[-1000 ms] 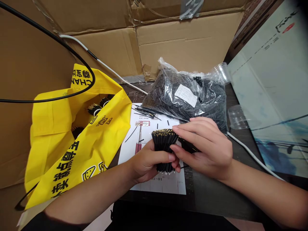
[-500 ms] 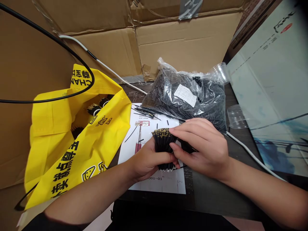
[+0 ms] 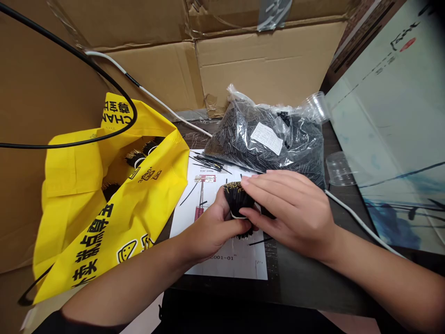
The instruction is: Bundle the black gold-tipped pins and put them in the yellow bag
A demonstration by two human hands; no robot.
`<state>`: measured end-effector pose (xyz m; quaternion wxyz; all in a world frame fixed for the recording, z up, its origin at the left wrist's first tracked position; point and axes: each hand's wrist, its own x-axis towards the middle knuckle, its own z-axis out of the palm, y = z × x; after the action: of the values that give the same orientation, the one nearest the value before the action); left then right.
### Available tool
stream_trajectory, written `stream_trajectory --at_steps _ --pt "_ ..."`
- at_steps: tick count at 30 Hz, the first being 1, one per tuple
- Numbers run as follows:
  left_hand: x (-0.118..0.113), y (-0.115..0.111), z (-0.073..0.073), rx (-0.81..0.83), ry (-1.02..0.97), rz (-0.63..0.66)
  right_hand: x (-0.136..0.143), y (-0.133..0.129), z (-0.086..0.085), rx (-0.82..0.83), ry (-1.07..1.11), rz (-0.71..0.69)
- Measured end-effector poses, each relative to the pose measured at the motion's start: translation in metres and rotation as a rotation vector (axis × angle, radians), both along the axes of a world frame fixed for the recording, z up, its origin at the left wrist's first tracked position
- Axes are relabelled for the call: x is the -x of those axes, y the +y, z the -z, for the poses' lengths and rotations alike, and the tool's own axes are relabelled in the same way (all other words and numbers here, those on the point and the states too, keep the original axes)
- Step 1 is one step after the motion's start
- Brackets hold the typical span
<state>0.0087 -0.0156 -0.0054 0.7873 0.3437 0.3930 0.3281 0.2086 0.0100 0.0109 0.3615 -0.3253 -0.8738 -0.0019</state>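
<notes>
A bundle of thin black wires (image 3: 238, 202) with gold tips on top is in my left hand (image 3: 217, 227). The left fingers are closed around it and the thumb lies across its front. A white band shows partway down the bundle. My right hand (image 3: 292, 211) curves around the bundle's right side, its fingertips at the top edge and its thumb against the front. Whether the right hand pinches a single wire is hidden. Below lies a printed white sheet (image 3: 222, 266), with loose black wires (image 3: 208, 162) at its far end.
A yellow bag (image 3: 160, 181) at left holds more banded wire bundles (image 3: 135, 157). Behind my hands lies a clear bag of short black tubes (image 3: 239, 134). Clear plastic cups (image 3: 339, 169) stand right. Cardboard (image 3: 264, 60) backs the table; a white cable (image 3: 361, 222) crosses it.
The bundle has tilted and turned slightly in my left hand, and its white band now shows. My right hand has shifted a little to the left, over the bundle's top edge.
</notes>
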Motion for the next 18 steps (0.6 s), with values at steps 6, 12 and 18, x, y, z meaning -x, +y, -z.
stream_trajectory --at_steps 6,12,18 --pt "0.0019 0.0038 -0.0043 -0.202 0.061 0.086 0.0018 -0.0003 0.0057 -0.045 0.033 -0.012" --pt "0.0027 0.0079 -0.0041 -0.363 0.168 0.073 -0.0010 0.0010 0.0083 0.032 0.102 -0.028" --pt "0.0018 0.0082 -0.0031 -0.424 0.161 0.107 0.0018 0.0060 0.0069 0.480 0.288 -0.105"
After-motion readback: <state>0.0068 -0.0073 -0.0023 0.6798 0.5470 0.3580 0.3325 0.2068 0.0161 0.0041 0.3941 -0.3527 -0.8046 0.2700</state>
